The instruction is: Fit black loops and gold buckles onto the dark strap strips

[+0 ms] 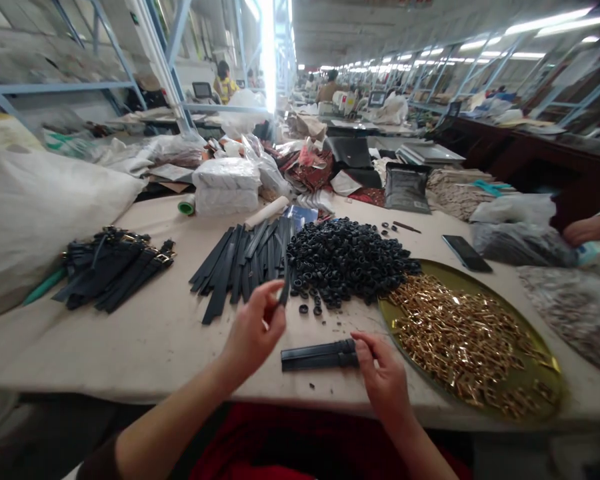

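Pinched between the thumb and fingers of my left hand point(257, 323) is a thin black strap point(285, 291), seen nearly edge-on. My right hand point(383, 373) has its fingers closed at the right end of a few black straps point(317, 357) lying side by side near the table's front edge; the fingers hide those ends. Beyond my left hand lies a fanned pile of flat black straps point(240, 260). A heap of small black loops point(350, 260) adjoins it on the right. Next to my right hand, a yellowish oval tray point(545, 393) bears many gold-coloured buckles point(460, 333).
Black straps with buckles point(115, 267) lie bundled at left, beside a big white sack point(55, 193). A phone point(466, 253) and a slim tool point(407, 227) lie beyond the tray. Wrapped packs point(227, 185) stand behind. Another person's hand point(593, 230) shows at far right.
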Motion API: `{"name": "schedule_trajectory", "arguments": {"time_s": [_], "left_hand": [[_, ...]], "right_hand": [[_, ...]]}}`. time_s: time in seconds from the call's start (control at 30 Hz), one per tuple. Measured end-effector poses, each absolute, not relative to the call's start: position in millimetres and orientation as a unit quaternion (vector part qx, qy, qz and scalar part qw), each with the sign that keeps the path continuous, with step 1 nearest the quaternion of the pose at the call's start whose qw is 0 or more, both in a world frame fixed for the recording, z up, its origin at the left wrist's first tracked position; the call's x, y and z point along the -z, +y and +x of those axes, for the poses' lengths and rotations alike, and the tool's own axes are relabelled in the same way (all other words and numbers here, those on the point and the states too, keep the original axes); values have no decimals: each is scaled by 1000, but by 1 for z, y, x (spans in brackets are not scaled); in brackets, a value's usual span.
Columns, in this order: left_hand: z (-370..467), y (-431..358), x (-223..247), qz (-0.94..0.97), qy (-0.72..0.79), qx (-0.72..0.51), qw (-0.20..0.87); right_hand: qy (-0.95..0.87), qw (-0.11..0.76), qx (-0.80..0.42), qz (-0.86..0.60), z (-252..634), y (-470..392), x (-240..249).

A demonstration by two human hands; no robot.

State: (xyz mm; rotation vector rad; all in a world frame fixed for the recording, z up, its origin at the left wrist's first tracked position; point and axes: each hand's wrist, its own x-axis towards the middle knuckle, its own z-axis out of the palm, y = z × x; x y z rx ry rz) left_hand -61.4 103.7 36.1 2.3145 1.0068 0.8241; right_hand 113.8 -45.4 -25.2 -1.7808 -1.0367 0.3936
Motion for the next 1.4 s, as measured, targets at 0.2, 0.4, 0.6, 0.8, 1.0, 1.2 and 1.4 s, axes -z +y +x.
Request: {"name": "schedule_trajectory", "arguments": {"time_s": [0.2,0.4,0.6,0.8,1.0,1.2,1.4], "left_hand": [[-62,20,-9,876,187,-168,412],[-39,26,-12,762,230,-41,604],[-33,22,-8,655,218,16,723],[-32,31,-3,656,223,23,720],[-22,55,4,902,186,-174,348],[-22,68,-24,902,172,-13,396],[-30,57,-24,500,240,171,814]], "right_hand": [[-269,560,-509,-596,101,-41,0],[-250,548,-507,-616,105,-50,2],[-266,519,-482,-655,106,-52,-3],[-249,522,-494,-649,110,-57,-2],[-132,555,-658,-491,102,-62,-3],[-88,598,-676,-421,103,-63,-9],[-199,581,-498,-613,104,-54,-3]]}}
